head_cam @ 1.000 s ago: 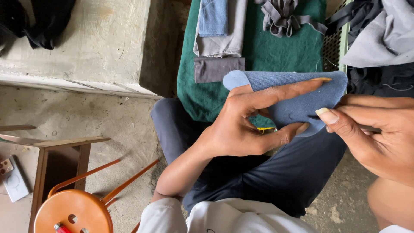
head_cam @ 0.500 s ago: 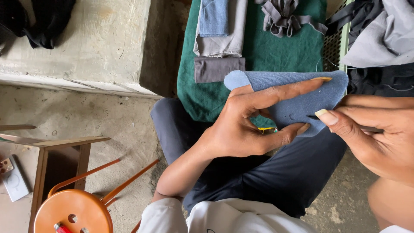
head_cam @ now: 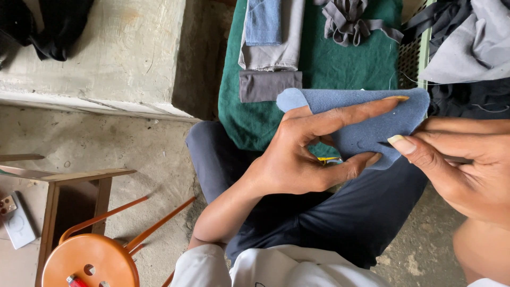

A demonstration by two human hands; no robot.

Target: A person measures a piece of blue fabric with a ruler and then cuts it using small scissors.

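Concrete floor, green cloth upper centre | left hand and right hand fingers pinch soft blue knitted fabric piece | unchanged since a second ago, grip holds steady.

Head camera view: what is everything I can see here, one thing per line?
blue fabric piece: one, blue, held between both hands at centre right
green cloth: one, dark green, spread under the folded pieces at top centre
folded fabric pieces: a few, grey and blue, on the green cloth
grey strips: a tangle, grey, top of the green cloth
loose garments: a heap, grey and black, top right
concrete ledge: one, pale, top left
black cloth: one, black, on the ledge's corner
stool: one, orange, bottom left
wooden furniture: one, brown, left
left hand: pinching the blue piece
right hand: fingers on its right edge
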